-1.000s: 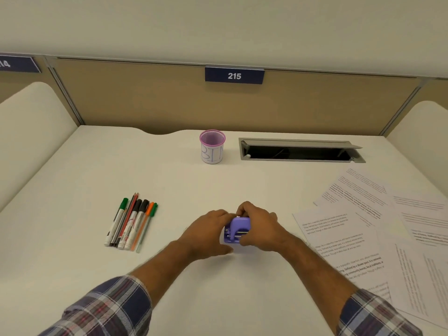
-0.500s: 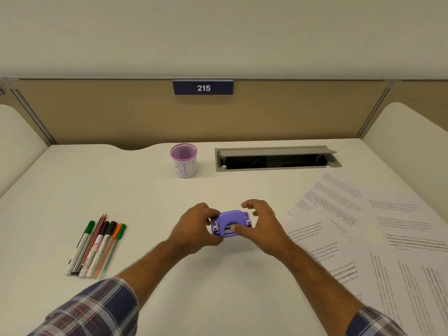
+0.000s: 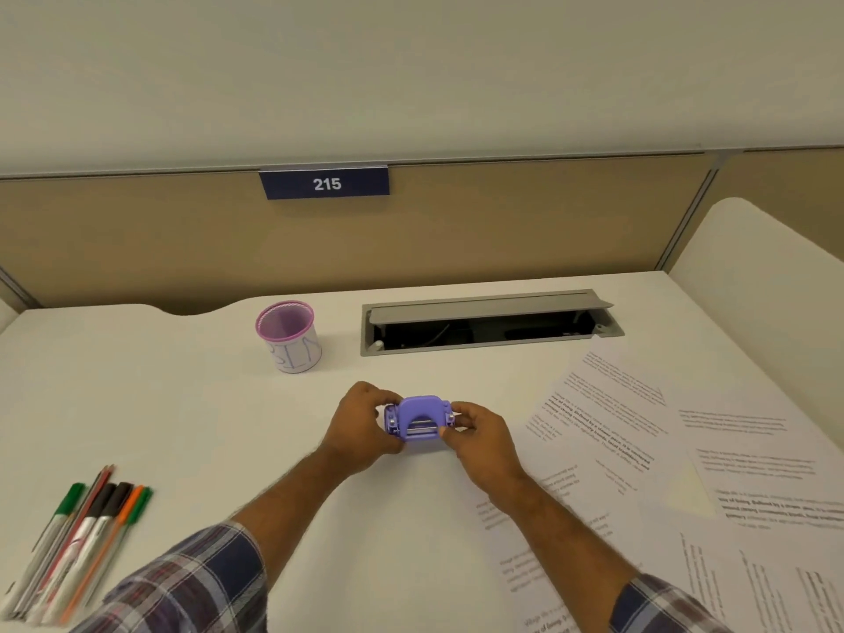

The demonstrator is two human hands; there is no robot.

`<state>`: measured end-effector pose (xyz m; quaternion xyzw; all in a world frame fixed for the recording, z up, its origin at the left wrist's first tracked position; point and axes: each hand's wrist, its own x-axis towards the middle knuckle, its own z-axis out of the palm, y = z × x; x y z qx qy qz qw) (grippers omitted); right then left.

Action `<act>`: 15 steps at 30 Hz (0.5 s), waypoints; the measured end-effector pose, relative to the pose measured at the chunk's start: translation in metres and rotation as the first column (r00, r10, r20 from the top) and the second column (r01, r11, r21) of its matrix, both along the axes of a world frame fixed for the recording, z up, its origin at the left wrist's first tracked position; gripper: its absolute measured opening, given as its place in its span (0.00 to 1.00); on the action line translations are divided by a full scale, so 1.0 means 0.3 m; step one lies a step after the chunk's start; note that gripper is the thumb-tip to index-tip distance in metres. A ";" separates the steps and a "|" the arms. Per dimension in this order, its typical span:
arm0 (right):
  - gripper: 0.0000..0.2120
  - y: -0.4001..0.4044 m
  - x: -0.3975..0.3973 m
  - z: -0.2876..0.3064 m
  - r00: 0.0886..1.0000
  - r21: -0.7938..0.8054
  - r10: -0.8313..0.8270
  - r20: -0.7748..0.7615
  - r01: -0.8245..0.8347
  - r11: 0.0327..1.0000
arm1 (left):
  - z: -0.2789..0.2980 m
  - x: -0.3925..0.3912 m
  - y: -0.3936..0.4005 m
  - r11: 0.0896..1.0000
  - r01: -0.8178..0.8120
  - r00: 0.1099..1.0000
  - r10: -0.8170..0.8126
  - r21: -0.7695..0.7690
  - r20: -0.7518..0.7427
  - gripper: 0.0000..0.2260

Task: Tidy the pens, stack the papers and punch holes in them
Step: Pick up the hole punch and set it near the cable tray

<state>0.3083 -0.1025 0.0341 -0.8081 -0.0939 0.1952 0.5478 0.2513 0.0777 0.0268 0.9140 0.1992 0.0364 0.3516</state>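
Head view: A person in a plaid shirt holds a small purple hole punch [image 3: 419, 421] between both hands at the middle of the white worktop [image 3: 182, 404], the left hand [image 3: 361, 424] gripping its left end and the right hand [image 3: 479, 438] pinching its right end. Printed papers [image 3: 639, 450] lie fanned and overlapping to the right of the right hand, not yet stacked. A row of pens [image 3: 87, 536] lies well to the left of the left hand, near the person. A pink-rimmed cup [image 3: 288, 336] stands beyond the hands.

With sheets loose, the sound course appears to be setting the punch down just beside the papers, squaring them into one pile, and only then feeding an edge fully into the slot.
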 end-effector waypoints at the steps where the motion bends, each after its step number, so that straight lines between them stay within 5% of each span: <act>1: 0.16 0.009 0.022 -0.010 1.000 -0.002 0.019 0.006 -0.019 1.000 | -0.010 0.028 0.002 1.000 -0.024 1.000 0.023 -0.006 -0.009 0.25; 11: 0.14 0.109 0.215 -0.065 0.988 -0.096 0.111 0.108 -0.101 0.990 | -0.085 0.262 0.046 0.986 -0.153 0.988 0.150 -0.074 -0.039 0.25; 15: 0.20 0.136 0.267 -0.086 0.980 -0.109 0.122 0.160 -0.105 0.988 | -0.110 0.313 0.070 0.977 -0.184 0.983 0.184 -0.107 -0.017 0.22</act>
